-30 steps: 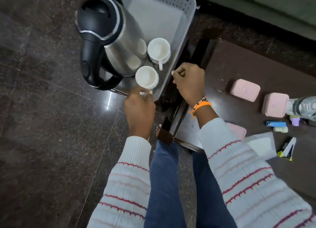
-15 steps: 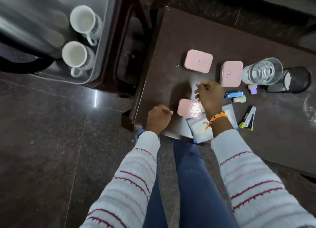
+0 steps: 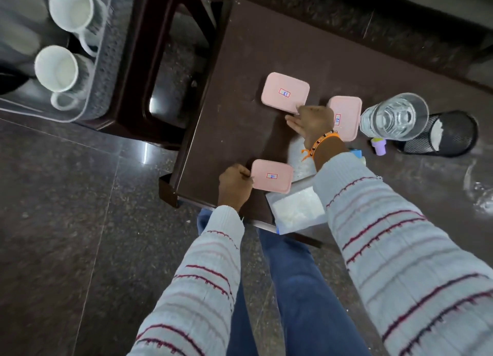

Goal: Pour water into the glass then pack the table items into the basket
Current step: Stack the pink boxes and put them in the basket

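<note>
Three pink lidded boxes lie on the dark brown table (image 3: 240,70). My left hand (image 3: 234,186) grips the left edge of the near pink box (image 3: 272,176). My right hand (image 3: 312,122) hovers with fingers spread between the far pink box (image 3: 285,92) and the right pink box (image 3: 345,116), touching the far one's near corner. A glass of water (image 3: 393,116) stands right of them. The grey basket (image 3: 105,62) at the upper left holds two white mugs (image 3: 57,68) and part of a kettle.
A black mesh cup (image 3: 444,134) lies beside the glass, with a small purple item (image 3: 378,143) in front. A clear bag of white stuff (image 3: 296,209) sits at the table's near edge. A dark stool frame (image 3: 160,62) stands between basket and table.
My view swung from the basket to the table. My left hand moved onto the near pink box's edge, and my right hand reached forward between the two far boxes.
</note>
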Motion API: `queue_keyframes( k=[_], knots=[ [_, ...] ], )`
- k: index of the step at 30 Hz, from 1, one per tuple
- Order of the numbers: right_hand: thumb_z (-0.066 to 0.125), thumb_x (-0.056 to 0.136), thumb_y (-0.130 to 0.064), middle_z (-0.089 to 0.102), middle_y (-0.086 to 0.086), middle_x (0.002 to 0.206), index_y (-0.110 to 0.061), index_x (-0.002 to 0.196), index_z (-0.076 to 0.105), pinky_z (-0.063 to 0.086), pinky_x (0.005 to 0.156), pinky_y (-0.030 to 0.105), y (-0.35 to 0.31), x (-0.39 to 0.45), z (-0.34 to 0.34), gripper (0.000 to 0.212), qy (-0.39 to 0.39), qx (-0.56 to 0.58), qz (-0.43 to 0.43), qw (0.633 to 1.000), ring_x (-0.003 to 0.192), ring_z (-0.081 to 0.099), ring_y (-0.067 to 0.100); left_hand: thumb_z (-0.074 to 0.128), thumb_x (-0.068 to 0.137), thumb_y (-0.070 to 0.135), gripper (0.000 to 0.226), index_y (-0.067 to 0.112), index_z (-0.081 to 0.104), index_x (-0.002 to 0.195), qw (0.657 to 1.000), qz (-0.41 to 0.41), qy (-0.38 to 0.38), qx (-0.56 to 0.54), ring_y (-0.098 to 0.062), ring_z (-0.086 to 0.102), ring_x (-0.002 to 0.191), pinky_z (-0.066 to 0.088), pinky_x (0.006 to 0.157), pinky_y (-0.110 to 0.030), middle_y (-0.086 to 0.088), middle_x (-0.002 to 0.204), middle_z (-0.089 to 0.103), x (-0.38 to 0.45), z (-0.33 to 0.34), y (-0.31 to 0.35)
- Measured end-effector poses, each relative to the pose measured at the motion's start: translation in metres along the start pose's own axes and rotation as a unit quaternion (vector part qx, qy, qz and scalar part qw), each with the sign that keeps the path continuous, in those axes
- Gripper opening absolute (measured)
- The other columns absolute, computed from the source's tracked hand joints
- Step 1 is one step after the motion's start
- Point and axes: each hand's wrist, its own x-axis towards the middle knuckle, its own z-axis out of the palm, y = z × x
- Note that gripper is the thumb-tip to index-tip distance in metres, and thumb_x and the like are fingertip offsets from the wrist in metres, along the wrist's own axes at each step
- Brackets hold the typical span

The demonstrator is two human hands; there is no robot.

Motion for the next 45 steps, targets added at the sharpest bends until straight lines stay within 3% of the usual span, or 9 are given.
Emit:
queue_keyframes(
  k=[8,12,17,23,26,28,32,38,45],
  knots=[
    [0.052,0.087,0.005,0.057,0.014,0.068,-0.005,0.064,0.051,0.053,0.081,0.031,-0.004,-0.019,-0.002,0.025,0.012,-0.014,-0.033,0.999,0.077,0.062,0.028,0.064,0.085,0.006,0.015,0.000,0.064,0.099,0.987,-0.070,0.050,-0.135,-0.034,0.067,0.098,0.056,0.087,-0.045,-0.021,0.109,0.068,-0.019,-0.032,-0.012],
    [0.053,0.088,0.003,0.057,0.012,0.069,-0.008,0.067,0.052,0.056,0.068,0.022,-0.009,-0.054,0.006,0.024,-0.023,-0.005,-0.067,0.997,0.065,0.059,0.017,0.064,0.085,0.001,0.013,0.011,0.058,0.079,0.933,-0.097,0.091,-0.334,-0.025,0.068,0.084,0.057,0.069,-0.026,-0.018,0.099,0.068,-0.034,-0.075,-0.017],
    [0.053,0.090,-0.001,0.060,0.007,0.067,-0.011,0.074,0.054,0.054,0.059,0.013,-0.014,-0.105,0.040,0.019,-0.052,0.044,-0.093,0.993,0.056,0.062,0.006,0.062,0.085,-0.001,0.010,0.009,0.058,0.083,0.864,-0.060,0.132,-0.483,-0.015,0.068,0.070,0.053,0.056,-0.014,-0.012,0.082,0.066,-0.037,-0.147,-0.007],
    [0.052,0.091,-0.003,0.066,-0.007,0.049,-0.014,0.076,0.058,0.056,0.060,0.012,-0.016,-0.156,0.106,0.019,-0.070,0.113,-0.100,0.986,0.051,0.064,0.002,0.058,0.085,-0.007,0.020,0.011,0.050,0.081,0.806,0.023,0.132,-0.576,-0.017,0.064,0.067,0.056,0.058,-0.016,-0.010,0.079,0.058,-0.007,-0.251,0.030],
    [0.052,0.091,-0.003,0.068,-0.006,0.051,-0.014,0.076,0.059,0.056,0.061,0.013,-0.017,-0.169,0.142,0.019,-0.068,0.147,-0.097,0.982,0.053,0.065,0.002,0.055,0.084,-0.011,0.023,0.005,0.045,0.097,0.797,0.032,0.122,-0.591,-0.022,0.062,0.067,0.058,0.057,-0.021,-0.020,0.092,0.059,0.025,-0.294,0.054],
    [0.053,0.090,-0.004,0.068,-0.006,0.050,-0.014,0.076,0.059,0.056,0.062,0.013,-0.020,-0.173,0.160,0.019,-0.059,0.158,-0.099,0.981,0.053,0.065,0.003,0.051,0.083,-0.014,0.030,0.001,0.042,0.108,0.806,0.036,0.117,-0.578,-0.027,0.060,0.066,0.058,0.056,-0.026,-0.027,0.102,0.059,0.044,-0.309,0.071],
    [0.054,0.090,-0.004,0.068,-0.006,0.051,-0.014,0.075,0.059,0.057,0.062,0.014,-0.028,-0.176,0.180,0.018,-0.032,0.160,-0.110,0.980,0.053,0.066,0.003,0.052,0.078,-0.010,0.048,0.011,0.034,0.117,0.857,0.018,0.139,-0.496,-0.040,0.064,0.095,0.055,0.087,-0.050,-0.020,0.113,0.057,0.070,-0.318,0.096],
    [0.053,0.090,-0.003,0.068,-0.005,0.053,-0.014,0.073,0.058,0.056,0.060,0.014,-0.043,-0.171,0.182,0.020,-0.005,0.154,-0.128,0.980,0.053,0.065,0.003,0.043,0.079,-0.008,0.047,0.013,0.041,0.120,0.903,0.021,0.166,-0.395,-0.032,0.057,0.092,0.058,0.080,-0.047,-0.015,0.115,0.055,0.100,-0.339,0.114],
    [0.055,0.088,-0.003,0.061,0.004,0.072,-0.014,0.074,0.057,0.057,0.064,0.014,-0.065,-0.161,0.193,0.018,0.014,0.110,-0.137,0.984,0.055,0.064,0.003,0.047,0.085,0.005,0.037,-0.004,0.054,0.120,0.978,-0.005,0.084,-0.192,-0.037,0.059,0.112,0.051,0.094,-0.041,-0.022,0.124,0.060,0.115,-0.348,0.113]
  ],
)
